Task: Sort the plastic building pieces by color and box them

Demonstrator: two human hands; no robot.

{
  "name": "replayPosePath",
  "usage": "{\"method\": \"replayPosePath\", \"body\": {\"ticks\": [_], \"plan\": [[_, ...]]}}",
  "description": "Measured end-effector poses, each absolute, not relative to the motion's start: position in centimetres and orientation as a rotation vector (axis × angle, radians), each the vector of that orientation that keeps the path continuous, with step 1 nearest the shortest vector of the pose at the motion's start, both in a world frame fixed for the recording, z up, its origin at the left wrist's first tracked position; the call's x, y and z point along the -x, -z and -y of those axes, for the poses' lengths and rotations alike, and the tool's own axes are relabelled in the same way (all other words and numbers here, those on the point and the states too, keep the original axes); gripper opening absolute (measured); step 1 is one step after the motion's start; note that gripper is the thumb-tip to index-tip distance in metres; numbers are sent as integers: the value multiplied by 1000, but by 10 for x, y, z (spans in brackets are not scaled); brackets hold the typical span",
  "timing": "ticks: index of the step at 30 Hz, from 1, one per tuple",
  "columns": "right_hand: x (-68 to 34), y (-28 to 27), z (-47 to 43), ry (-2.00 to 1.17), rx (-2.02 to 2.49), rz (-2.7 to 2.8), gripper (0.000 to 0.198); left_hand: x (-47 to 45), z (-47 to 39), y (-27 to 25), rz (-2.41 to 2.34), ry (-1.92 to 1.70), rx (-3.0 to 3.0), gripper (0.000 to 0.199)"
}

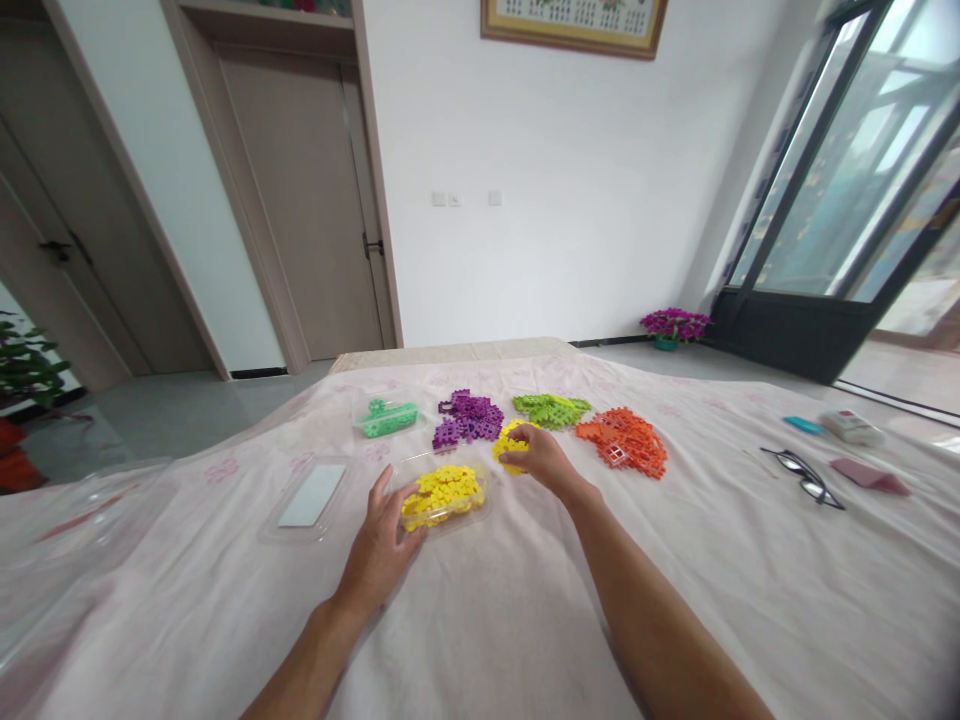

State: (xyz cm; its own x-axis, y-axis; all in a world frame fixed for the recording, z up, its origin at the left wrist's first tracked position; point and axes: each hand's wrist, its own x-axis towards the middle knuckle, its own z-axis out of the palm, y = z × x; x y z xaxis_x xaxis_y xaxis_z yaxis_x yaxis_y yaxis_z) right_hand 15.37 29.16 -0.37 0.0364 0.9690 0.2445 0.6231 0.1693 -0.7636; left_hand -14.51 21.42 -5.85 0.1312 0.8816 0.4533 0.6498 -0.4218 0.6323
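My left hand (390, 530) grips the left end of a transparent plastic box (481, 505), thumb at the near side and fingers over the rim. Yellow interlocking building pieces (446, 492) fill the box in a heap. To the right of it, my right hand (536, 450) is curled over a small pile of loose yellow pieces (510, 440), fingers and thumb closed around some of them. Just behind lies a heap of purple pieces (472, 418). Lime-green pieces (551, 410) lie beyond my right hand, and orange pieces (626, 442) are to its right.
A transparent box with green pieces (390, 418) stands at the back left. A plastic lid with a white label (311, 496) lies left of my left hand. Transparent packaging (90, 510) is at the far left. Glasses (806, 475), a pink cloth (870, 476) and a packet (851, 428) lie right.
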Motion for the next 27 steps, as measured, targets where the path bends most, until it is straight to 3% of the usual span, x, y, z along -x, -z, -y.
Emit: {"method": "replayPosePath", "body": {"ticks": [4,9,13,18,27], "plan": [[-119,-11,-279,-598,1337,1721,28,144,-213,57,-1496,-1171,-2119,46],[-97,-9,-271,-703,1074,1802,40,143,-211,55,-1527,-1144,-2104,45],[-115,5,-284,-517,1285,1706,31,144,-212,55,-1517,-1175,-2123,41],[-150,25,-301,-363,1615,1529,31,149,-216,55,-1503,-1246,-2107,9],[-183,50,-306,-255,1786,1316,41,162,-222,64,-1446,-1513,-1853,26]]}}
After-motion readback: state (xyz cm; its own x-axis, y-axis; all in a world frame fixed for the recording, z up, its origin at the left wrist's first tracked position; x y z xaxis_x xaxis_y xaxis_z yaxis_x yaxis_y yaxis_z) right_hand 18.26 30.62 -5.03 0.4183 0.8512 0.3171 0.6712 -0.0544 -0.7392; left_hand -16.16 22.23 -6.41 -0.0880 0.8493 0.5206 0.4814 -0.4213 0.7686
